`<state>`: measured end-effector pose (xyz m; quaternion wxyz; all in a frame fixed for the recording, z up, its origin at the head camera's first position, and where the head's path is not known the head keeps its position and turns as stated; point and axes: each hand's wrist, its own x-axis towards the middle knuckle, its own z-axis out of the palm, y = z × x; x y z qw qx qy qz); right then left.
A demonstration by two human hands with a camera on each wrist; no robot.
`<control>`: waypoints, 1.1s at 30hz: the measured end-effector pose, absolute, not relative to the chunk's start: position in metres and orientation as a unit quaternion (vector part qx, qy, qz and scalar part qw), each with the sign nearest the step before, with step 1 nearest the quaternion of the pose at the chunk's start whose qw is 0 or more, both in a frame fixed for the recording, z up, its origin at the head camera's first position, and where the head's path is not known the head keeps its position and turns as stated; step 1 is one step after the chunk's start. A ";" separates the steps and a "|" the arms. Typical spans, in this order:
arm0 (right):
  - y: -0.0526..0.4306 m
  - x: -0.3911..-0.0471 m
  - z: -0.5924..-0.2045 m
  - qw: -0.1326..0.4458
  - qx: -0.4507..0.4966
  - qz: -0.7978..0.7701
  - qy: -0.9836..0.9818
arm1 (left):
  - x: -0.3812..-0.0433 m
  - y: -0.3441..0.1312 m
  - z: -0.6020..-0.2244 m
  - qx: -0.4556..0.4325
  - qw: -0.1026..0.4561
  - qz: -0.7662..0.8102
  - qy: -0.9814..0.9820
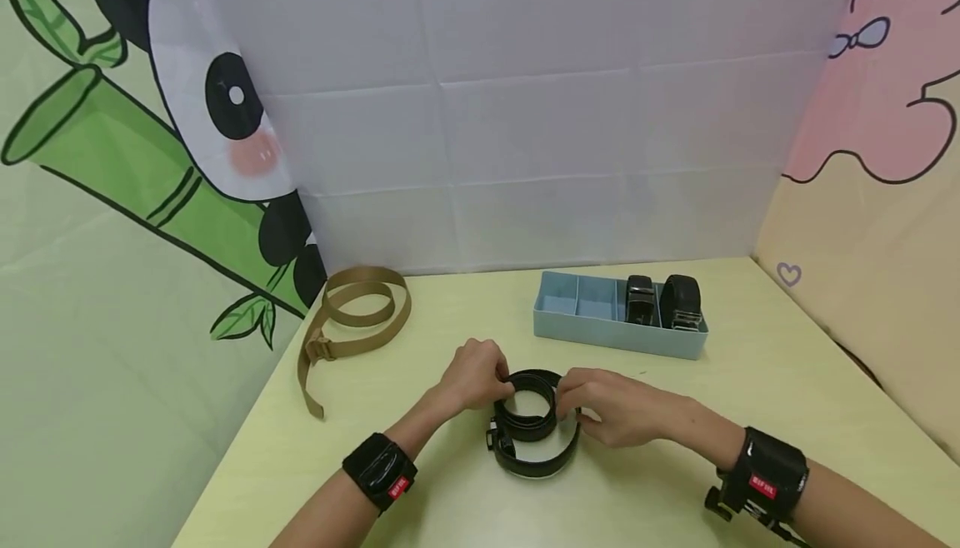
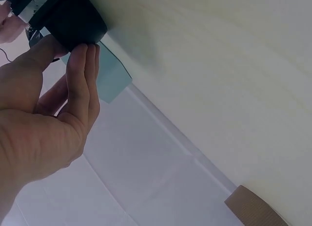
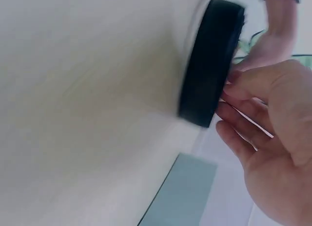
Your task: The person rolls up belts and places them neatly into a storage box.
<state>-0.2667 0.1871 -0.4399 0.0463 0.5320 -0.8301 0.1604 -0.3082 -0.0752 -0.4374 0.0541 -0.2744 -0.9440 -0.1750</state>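
Note:
A black belt (image 1: 534,469) stands on its edge on the table, loosely coiled, with a smaller tight ring inside a wider loop. Its buckle sits at the left of the coil. My left hand (image 1: 474,375) pinches the coil's upper left side between thumb and fingers; in the left wrist view the fingertips press against the dark strap (image 2: 78,21). From the right, my right hand (image 1: 618,405) pinches the coil's other side. In the right wrist view, thumb and fingers meet at the edge of the strap (image 3: 212,63), their tips partly hidden behind it.
Behind the hands, a blue compartment tray (image 1: 618,337) holds two rolled black belts, one being this belt (image 1: 681,298), in its right compartments. A tan webbing belt (image 1: 390,334) lies loosely coiled at the back left. A pale cloth wall (image 1: 517,140) closes the table's far side.

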 end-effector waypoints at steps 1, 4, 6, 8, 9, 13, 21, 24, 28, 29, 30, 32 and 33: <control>0.192 -0.270 -0.442 0.050 0.530 0.145 -0.834 | -0.308 -0.075 -0.438 -0.273 0.051 -0.176 -0.944; 0.201 -0.275 -0.449 0.074 0.538 0.131 -0.830 | -0.307 -0.076 -0.439 -0.272 0.045 -0.181 -0.944; 0.201 -0.275 -0.454 0.098 0.551 0.144 -0.816 | -0.307 -0.076 -0.439 -0.275 0.045 -0.186 -0.942; 0.196 -0.272 -0.458 0.126 0.568 0.154 -0.799 | -0.308 -0.075 -0.439 -0.276 0.049 -0.188 -0.941; 0.192 -0.269 -0.459 0.138 0.576 0.157 -0.790 | -0.307 -0.075 -0.439 -0.276 0.052 -0.189 -0.941; 0.169 -0.258 -0.460 0.188 0.608 0.138 -0.759 | -0.305 -0.072 -0.435 -0.277 0.063 -0.188 -0.940; 0.148 -0.255 -0.460 0.232 0.619 0.148 -0.735 | -0.302 -0.070 -0.435 -0.271 0.062 -0.187 -0.942; 0.149 -0.257 -0.462 0.219 0.607 0.157 -0.747 | -0.303 -0.069 -0.436 -0.267 0.054 -0.185 -0.944; 0.149 -0.257 -0.465 0.211 0.586 0.141 -0.770 | -0.303 -0.069 -0.436 -0.262 0.046 -0.180 -0.947; 0.149 -0.257 -0.465 0.207 0.578 0.137 -0.777 | -0.303 -0.069 -0.436 -0.262 0.045 -0.180 -0.947; 0.149 -0.256 -0.465 0.205 0.572 0.133 -0.783 | -0.302 -0.069 -0.435 -0.262 0.045 -0.179 -0.947; 0.149 -0.255 -0.465 0.199 0.560 0.126 -0.794 | -0.302 -0.070 -0.435 -0.263 0.045 -0.179 -0.947; 0.149 -0.255 -0.465 0.195 0.556 0.125 -0.799 | -0.301 -0.070 -0.435 -0.265 0.045 -0.179 -0.946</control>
